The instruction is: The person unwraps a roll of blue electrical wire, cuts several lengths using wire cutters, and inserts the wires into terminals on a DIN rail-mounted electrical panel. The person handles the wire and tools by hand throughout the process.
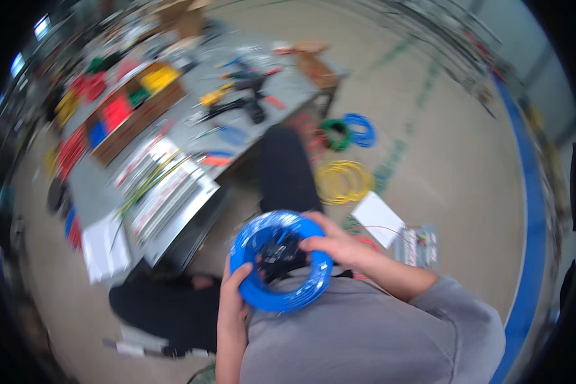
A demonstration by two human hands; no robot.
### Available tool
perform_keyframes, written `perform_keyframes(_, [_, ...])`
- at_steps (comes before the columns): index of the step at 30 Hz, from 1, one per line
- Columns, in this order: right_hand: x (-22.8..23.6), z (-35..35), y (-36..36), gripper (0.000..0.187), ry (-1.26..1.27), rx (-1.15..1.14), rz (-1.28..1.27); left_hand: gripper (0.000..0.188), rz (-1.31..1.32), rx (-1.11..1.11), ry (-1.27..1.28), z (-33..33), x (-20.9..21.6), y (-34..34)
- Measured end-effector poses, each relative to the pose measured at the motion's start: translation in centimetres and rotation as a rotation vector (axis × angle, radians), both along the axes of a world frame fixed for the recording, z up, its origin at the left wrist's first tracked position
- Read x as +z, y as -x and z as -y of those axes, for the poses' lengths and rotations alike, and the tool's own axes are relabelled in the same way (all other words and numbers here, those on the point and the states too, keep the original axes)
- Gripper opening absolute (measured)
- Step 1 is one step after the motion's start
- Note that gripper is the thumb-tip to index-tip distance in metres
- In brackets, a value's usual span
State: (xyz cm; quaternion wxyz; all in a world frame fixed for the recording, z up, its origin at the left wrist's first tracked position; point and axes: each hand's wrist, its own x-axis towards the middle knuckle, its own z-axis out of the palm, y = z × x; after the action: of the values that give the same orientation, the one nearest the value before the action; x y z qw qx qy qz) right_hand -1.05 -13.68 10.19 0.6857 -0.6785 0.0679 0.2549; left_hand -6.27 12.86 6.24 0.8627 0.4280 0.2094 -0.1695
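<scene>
Blue wire coil (276, 301) in shiny clear wrap, held up in front of the person's torso, above the lap. Left hand (234, 288) grips its left side, thumb over the ring; right hand (333, 243) grips the upper right, thumb at the inner edge. Floor beyond, to the right: yellow coil (366, 179), green coil (347, 136), white sheet (377, 219). Left: grey table (294, 96) with cardboard box (137, 130) of coloured items, plus metal panel (205, 187) near the edge. Picture slightly blurred.
</scene>
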Motion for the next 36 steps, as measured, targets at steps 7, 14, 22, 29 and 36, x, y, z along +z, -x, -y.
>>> perform_keyframes(7, [-4.0, -6.2, -8.3, 0.063, -0.028, 0.242, -0.225, 0.051, -0.153, 0.229, 0.072, -3.5, -5.1, -0.6])
perform_keyframes(14, [-20.0, -10.1, -14.5, 0.032, -0.055, 0.203, -0.564, 0.011, -0.302, 0.407, 0.041, -4.1, -16.8, -4.4])
perform_keyframes(22, [-32.1, -15.9, -19.1, 0.052, 0.321, 0.268, -0.279, 0.010, -0.341, 0.400, -0.193, -8.4, -33.9, -10.7])
perform_keyframes(29, [-44.3, -17.5, -18.7, 0.084, 0.385, 0.247, -0.194, 0.086, -0.290, 0.352, -0.554, -10.0, -41.4, -11.4])
perform_keyframes(36, [-53.0, -16.7, -16.0, 0.038, 0.618, 0.247, -0.072, 0.072, -0.425, 0.298, -1.323, -8.1, -44.8, -10.8])
